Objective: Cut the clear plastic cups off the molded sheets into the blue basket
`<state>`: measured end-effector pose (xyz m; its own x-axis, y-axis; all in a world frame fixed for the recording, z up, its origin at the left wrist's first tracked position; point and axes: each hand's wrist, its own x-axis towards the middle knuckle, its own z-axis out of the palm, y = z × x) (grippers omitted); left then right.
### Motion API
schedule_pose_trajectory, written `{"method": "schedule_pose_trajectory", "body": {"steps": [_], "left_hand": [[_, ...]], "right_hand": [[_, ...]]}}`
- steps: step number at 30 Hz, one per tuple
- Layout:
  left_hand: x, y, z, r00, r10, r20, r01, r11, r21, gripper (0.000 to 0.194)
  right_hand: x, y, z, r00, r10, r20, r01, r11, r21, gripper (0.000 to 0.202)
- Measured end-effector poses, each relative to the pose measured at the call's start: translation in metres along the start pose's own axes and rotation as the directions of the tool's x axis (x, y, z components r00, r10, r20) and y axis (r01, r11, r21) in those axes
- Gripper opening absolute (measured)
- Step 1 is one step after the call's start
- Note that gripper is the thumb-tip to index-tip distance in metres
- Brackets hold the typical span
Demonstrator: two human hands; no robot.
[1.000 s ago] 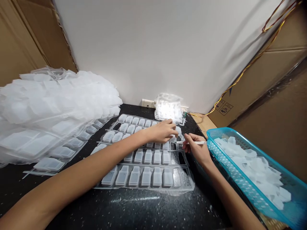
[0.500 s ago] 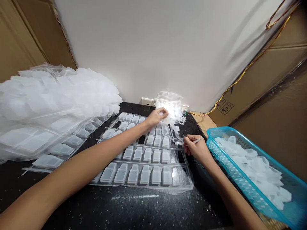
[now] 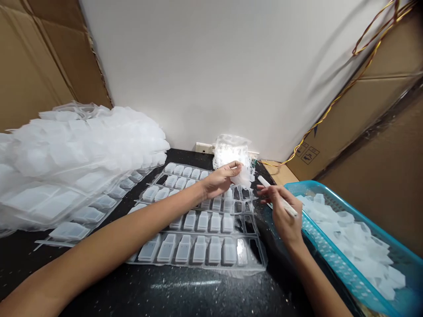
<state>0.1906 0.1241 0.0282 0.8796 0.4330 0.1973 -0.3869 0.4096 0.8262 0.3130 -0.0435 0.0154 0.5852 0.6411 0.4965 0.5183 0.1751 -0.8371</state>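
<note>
- The moulded sheet (image 3: 231, 235), a clear frame with rows of translucent pieces, lies flat on the black tabletop (image 3: 185, 295); several slots along its right side have no piece.
- The left hand (image 3: 221, 179) is above the sheet's far right part, thumb and fingertips pinching a loose translucent piece (image 3: 243, 177).
- The right hand (image 3: 286, 211), just right of the sheet, grips a slim white tool (image 3: 288, 207) slanting across its palm.
- A blue basket (image 3: 333, 251) stands further right of the sheet, with many loose pieces (image 3: 353, 242) inside.
- Left of the sheet rises a big heap of similar sheets (image 3: 82, 145).
- Beyond the sheet's far edge, a brightly lit plastic bundle (image 3: 231, 152) sits against the wall (image 3: 211, 66).
</note>
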Motion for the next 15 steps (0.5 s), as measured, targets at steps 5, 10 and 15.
{"method": "schedule_pose_trajectory", "body": {"steps": [5,10,15], "left_hand": [[-0.006,-0.016,0.007,0.992,-0.087,0.092,0.086,0.996,0.014,0.044],[-0.011,-0.022,0.006,0.986,-0.12,0.117,0.107,0.988,0.11,0.041],[-0.012,-0.027,0.005,0.992,-0.11,0.064,0.093,0.968,0.231,0.043]], "right_hand": [[-0.007,0.001,0.006,0.987,-0.159,0.022,0.16,0.977,-0.142,0.025],[-0.008,0.003,0.005,0.983,-0.172,-0.06,0.158,0.969,-0.192,0.019],[-0.006,0.006,0.002,0.981,-0.145,-0.125,0.117,0.971,-0.207,0.02]]}}
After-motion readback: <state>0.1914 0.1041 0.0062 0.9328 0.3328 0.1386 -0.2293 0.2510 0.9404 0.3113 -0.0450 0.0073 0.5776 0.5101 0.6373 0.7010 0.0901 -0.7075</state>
